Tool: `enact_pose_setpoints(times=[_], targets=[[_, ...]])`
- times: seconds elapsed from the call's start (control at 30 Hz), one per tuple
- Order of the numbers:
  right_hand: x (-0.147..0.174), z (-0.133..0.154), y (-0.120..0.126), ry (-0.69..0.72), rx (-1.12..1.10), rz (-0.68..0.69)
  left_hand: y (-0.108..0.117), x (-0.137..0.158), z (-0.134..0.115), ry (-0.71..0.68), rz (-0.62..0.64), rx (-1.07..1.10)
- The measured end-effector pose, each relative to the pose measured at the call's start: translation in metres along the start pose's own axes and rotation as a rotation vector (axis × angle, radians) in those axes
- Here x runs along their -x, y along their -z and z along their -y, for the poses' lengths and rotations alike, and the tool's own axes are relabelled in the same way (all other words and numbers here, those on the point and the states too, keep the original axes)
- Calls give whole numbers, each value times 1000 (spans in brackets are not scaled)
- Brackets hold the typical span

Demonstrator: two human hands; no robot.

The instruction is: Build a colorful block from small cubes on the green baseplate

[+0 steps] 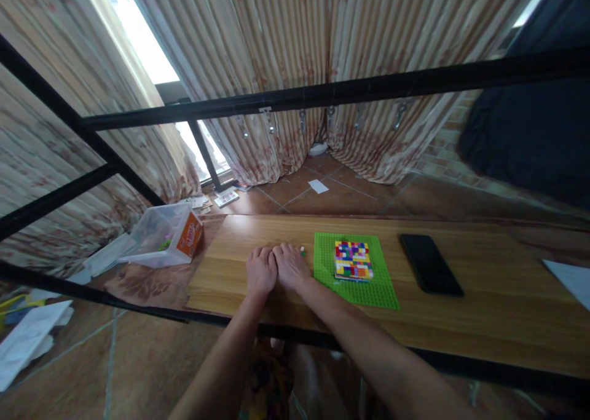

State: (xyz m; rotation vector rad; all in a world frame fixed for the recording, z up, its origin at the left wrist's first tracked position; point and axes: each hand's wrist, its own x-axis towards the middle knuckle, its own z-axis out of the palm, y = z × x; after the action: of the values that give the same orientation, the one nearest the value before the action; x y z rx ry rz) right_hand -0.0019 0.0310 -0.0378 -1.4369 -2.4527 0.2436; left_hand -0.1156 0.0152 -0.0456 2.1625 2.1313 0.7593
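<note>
- A multicoloured block of toy building bricks is sitting on the green studded baseplate, well inside its edges; its top is showing a patchwork of red, yellow, white, blue and purple.
- Just left of the baseplate, tiny loose bricks, one white and one darker, are lying beside the right hand's fingers.
- Farther left of the baseplate, the left hand and the right hand are resting side by side, touching, their fingers curling downward; I cannot tell whether they are pinching anything, as the fingertips are hidden from me.
- Pieces this small are calling, I judge, for light fingertips and square, even pressure. The right forearm is passing close to the baseplate's near left corner, so it is needing care not to nudge it.
- Around the baseplate, the wood-grain tabletop is spreading smooth and faintly shiny.
- Right of the baseplate, a black smartphone, a slim rounded slab, is lying flat.
- Far left of the baseplate, past the tabletop's end, a translucent plastic bin is showing an orange label.
- Beyond the baseplate, pleated floral curtains are hanging in soft folds behind a dark rail.
</note>
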Motion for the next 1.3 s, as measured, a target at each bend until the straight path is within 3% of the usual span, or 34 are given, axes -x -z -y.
enact_pose_setpoints(times=[0.83,1.3], targets=[[2,2,-2,24,-3,-17,-7,0,7,69,-72,43],[3,-1,1,38,7,-5,-2,1,3,51,-1,53]])
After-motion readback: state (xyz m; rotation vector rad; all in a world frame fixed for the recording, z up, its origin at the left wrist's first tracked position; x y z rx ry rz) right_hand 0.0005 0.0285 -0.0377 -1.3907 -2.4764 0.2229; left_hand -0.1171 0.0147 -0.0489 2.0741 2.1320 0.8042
